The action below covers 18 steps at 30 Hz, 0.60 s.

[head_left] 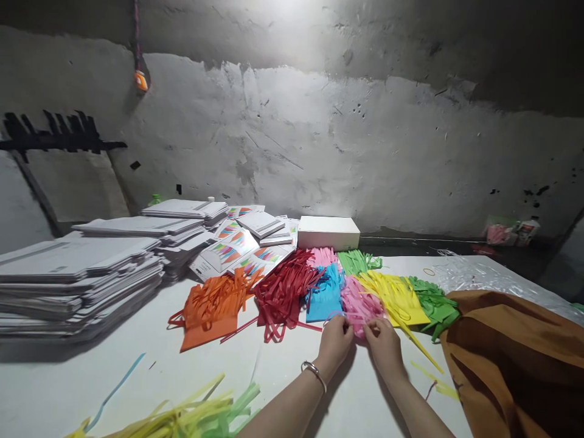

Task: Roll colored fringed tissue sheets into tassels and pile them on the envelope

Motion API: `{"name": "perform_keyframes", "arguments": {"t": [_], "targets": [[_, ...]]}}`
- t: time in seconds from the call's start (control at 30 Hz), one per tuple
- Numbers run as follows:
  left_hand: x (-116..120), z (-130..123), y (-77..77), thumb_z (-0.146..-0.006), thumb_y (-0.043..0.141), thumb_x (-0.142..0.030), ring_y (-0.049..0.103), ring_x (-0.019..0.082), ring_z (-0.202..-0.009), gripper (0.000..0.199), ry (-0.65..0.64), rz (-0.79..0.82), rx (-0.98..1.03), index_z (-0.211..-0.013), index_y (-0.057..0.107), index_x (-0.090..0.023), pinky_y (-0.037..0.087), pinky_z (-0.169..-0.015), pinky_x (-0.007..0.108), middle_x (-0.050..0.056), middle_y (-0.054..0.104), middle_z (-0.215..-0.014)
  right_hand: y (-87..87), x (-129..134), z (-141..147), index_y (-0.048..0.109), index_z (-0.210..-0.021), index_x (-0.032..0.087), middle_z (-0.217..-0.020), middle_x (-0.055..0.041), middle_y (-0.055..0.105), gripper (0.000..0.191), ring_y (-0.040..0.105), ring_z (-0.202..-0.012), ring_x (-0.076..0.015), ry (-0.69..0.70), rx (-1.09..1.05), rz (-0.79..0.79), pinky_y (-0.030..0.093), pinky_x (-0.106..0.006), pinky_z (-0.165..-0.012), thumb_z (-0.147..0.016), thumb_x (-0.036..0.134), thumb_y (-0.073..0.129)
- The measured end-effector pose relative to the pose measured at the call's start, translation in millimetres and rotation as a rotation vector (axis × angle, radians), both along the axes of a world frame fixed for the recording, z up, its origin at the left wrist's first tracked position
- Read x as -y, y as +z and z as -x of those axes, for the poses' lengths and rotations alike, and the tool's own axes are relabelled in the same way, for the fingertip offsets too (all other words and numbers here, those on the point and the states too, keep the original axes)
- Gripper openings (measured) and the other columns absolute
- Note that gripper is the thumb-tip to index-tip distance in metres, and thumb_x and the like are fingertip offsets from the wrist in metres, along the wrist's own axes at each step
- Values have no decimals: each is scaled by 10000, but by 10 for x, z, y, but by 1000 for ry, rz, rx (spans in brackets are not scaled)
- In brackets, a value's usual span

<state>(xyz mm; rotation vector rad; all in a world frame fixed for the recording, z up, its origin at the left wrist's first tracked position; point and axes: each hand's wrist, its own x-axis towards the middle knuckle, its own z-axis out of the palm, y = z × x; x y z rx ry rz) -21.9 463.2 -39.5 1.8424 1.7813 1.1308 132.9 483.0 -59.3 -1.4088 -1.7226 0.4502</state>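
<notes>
Both my hands are at a bundle of pink fringed paper (pixel 358 301) on the white table. My left hand (pixel 336 337), with a silver bangle on its wrist, is closed in a pinch at the near left edge of the pink strips. Close beside it, my right hand (pixel 383 344) pinches strips at the near right edge. The fingertips partly hide what they grip. Blue fringed paper (pixel 325 295) lies just left of the pink, and yellow fringed paper (pixel 395 295) just right. Farther left are dark red (pixel 285 289) and orange fringed bundles (pixel 216 307).
Stacks of white flat packs (pixel 77 274) stand at the left. Printed cards (pixel 230 246) and a white box (pixel 328 231) are at the back. Green fringe (pixel 433 304), brown cloth (pixel 515 359) and clear plastic (pixel 483 277) lie right. Yellow-green strips (pixel 182 417) lie in front.
</notes>
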Motion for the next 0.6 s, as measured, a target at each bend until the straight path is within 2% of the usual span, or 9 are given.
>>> {"name": "perform_keyframes", "arguments": {"t": [0.1, 0.2, 0.33, 0.47, 0.6], "targets": [[71, 7, 60, -985, 615, -268, 655, 193, -926, 131, -61, -60, -4, -998, 656, -144, 560, -828, 382, 45, 671, -1021, -22, 65, 4, 652, -909, 159, -883, 4, 666, 221, 654, -791, -144, -40, -18, -16, 562, -335, -760, -975, 369, 644], [150, 42, 135, -973, 611, -207, 639, 196, -968, 91, -195, -92, -64, -931, 668, -149, 542, -862, 382, 49, 666, -1048, -12, 96, 9, 649, -914, 161, -881, 4, 664, 219, 651, -784, -142, -77, -58, -45, 562, -331, -752, -970, 373, 650], [142, 105, 215, -965, 635, -248, 637, 216, -1015, 110, -325, -71, -174, -929, 678, -153, 533, -901, 419, 56, 678, -1065, 57, 137, 21, 647, -909, 163, -887, 2, 663, 224, 651, -799, -146, -88, -143, -106, 560, -338, -764, -967, 379, 653], [25, 118, 289, -977, 635, -313, 661, 219, -1009, 174, -362, -5, -234, -1038, 678, -156, 554, -901, 435, 66, 688, -1103, 130, 189, 56, 651, -908, 164, -897, -1, 668, 229, 652, -807, -146, -90, -276, -145, 559, -344, -778, -966, 386, 654], [-71, 123, 382, -979, 635, -327, 671, 222, -1009, 234, -305, 63, -209, -1144, 659, -162, 573, -886, 435, 80, 678, -1167, 174, 174, 36, 655, -958, 156, -911, -4, 674, 230, 664, -804, -148, -184, -498, -135, 572, -344, -766, -968, 387, 654]]}}
